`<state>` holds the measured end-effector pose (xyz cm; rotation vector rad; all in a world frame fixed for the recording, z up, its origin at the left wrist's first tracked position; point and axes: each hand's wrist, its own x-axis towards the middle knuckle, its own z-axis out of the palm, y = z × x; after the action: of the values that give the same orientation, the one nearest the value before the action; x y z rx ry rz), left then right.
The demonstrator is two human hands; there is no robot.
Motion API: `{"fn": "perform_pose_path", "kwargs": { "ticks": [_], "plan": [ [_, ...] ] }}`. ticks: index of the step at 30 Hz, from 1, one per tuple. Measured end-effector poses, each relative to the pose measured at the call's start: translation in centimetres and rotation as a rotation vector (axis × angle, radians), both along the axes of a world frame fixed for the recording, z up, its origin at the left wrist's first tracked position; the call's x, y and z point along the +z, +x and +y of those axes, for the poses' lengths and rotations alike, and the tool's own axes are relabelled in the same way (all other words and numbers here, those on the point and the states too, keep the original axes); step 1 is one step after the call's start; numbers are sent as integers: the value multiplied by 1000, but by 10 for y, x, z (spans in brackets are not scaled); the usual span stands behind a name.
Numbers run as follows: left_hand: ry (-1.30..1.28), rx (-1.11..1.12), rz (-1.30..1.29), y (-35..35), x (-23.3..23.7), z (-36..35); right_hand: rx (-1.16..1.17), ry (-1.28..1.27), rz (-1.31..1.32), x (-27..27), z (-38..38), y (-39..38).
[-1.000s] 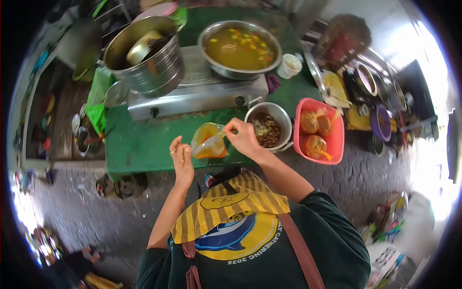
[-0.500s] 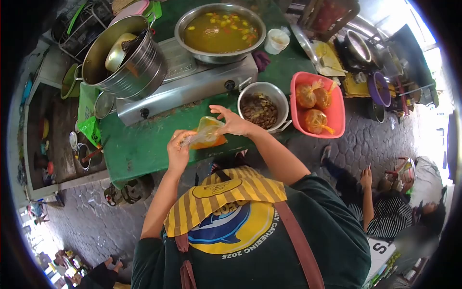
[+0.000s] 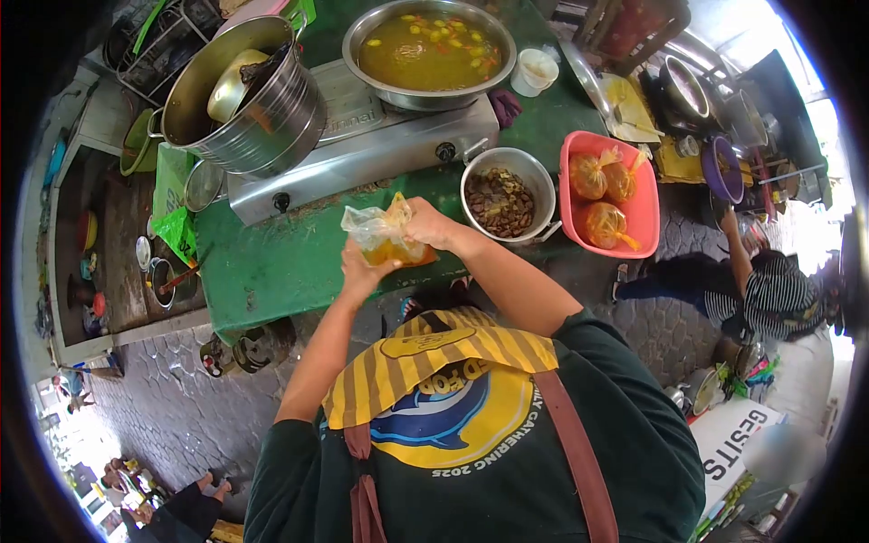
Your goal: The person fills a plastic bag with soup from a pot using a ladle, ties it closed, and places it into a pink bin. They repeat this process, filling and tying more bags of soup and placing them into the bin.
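Observation:
A clear plastic bag [image 3: 387,233] with orange, soupy contents is between my hands, over the front edge of the green table [image 3: 272,262]. My right hand [image 3: 433,225] is closed on the upper right of the bag, by its yellowish gathered part. Lower down on the left, my left hand [image 3: 365,273] grips the bag's side, thumb along the bottom. The whitish top of the plastic stands loose and crumpled. Right of my right hand sits a metal pot [image 3: 541,185] of chopped dark pieces. Beyond it, a pink basin [image 3: 641,237] holds three tied bags of orange food.
A steel gas stove [image 3: 362,161] stands behind my hands. On it are a tall pot [image 3: 290,118] at left and a wide basin [image 3: 362,68] of yellow broth. A white tub [image 3: 534,74] is beside the basin. Another person [image 3: 769,290] is at the far right.
The bag has turned more upright, its loose top now pointing up. My left hand has dropped to its lower side, and my right hand has closed round its upper part. The other person has moved.

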<state>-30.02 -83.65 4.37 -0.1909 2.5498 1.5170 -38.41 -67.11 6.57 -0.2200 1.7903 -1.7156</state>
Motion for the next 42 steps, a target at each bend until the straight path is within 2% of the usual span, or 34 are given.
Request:
{"fn": "perform_pose_path", "kwargs": {
  "ticks": [1, 2, 4, 5, 6, 8, 9, 10, 11, 12, 14, 15, 16, 17, 18, 20, 21, 23, 24, 26, 28, 30, 32, 34, 36, 38, 40, 41, 42],
  "plan": [
    [-33, -123, -98, 0, 7, 7, 8, -41, 1, -1, -1, 5],
    [-32, -128, -100, -2, -8, 16, 3, -39, -1, 5, -3, 8],
    [27, -167, 115, -14, -73, 35, 114, 74, 223, 18, -10, 10],
    [-570, -203, 648, -28, -105, 41, 145, 117, 233, 24, -11, 10],
    [-562, -205, 650, -33, -107, 41, 141, 124, 233, 19, -9, 9],
    [-264, -199, -21, -41, -102, 43, 59, 94, 278, 13, -2, 3],
    [-259, -204, -19, -39, -100, 46, -50, 100, 305, 11, 4, 3],
    [-86, -53, 42, -37, -91, 49, -157, 104, 335, 23, 11, 2],
    [86, 100, 101, -37, -86, 51, -247, 171, 471, 42, 16, -2],
    [87, 99, 100, -38, -86, 52, -338, 237, 602, 62, 18, -3],
    [145, 34, 108, -41, -88, 49, -257, 292, 1081, 83, 15, -3],
    [143, 24, 109, -42, -88, 47, -26, 258, 1125, 78, 10, 0],
    [37, -55, 98, -43, -87, 45, 205, 225, 1162, 74, 2, 7],
    [-67, -133, 90, -44, -84, 43, 414, 427, 1263, 74, -4, 19],
    [-172, -211, 81, -45, -81, 42, 402, 437, 1265, 63, -6, 24],
    [-381, -368, 75, -47, -74, 39, 385, 579, 1495, 15, -2, 25],
    [-485, -444, 75, -49, -69, 38, 373, 596, 1498, -8, 2, 20],
    [-699, -589, 74, -52, -54, 38, 372, 936, 1458, -33, 9, 11],
    [-700, -609, 85, -54, -45, 39, 354, 953, 1449, -36, 19, 7],
    [-558, -598, -16, -50, -18, 35, 708, 1085, 1189, -30, 38, 5],
    [-501, -605, 35, -49, -24, 31, 615, 1058, 1213, -33, 47, 5],
    [-443, -616, 84, -46, -29, 25, 575, 956, 1033, -36, 53, 6],
    [-412, -611, 133, -46, -17, 21, 476, 894, 1015, -36, 58, 9],
    [-408, -662, 89, -50, -5, 21, 460, 848, 686, -34, 59, 11],
    [-400, -730, 54, -53, -9, 19, 310, 636, 638, -79, 57, 18],
    [-462, -837, 78, -57, -27, 11, 350, 541, 505, -85, 55, 26],
    [-495, -847, 184, -53, -39, 4, 416, 416, -25, -66, 55, 30],
    [-533, -825, 271, -53, -38, 5, 392, 420, -24, -54, 59, 33],
    [-532, -843, 283, -56, -38, 6, 335, 255, -228, -43, 62, 36]
  ]
}}
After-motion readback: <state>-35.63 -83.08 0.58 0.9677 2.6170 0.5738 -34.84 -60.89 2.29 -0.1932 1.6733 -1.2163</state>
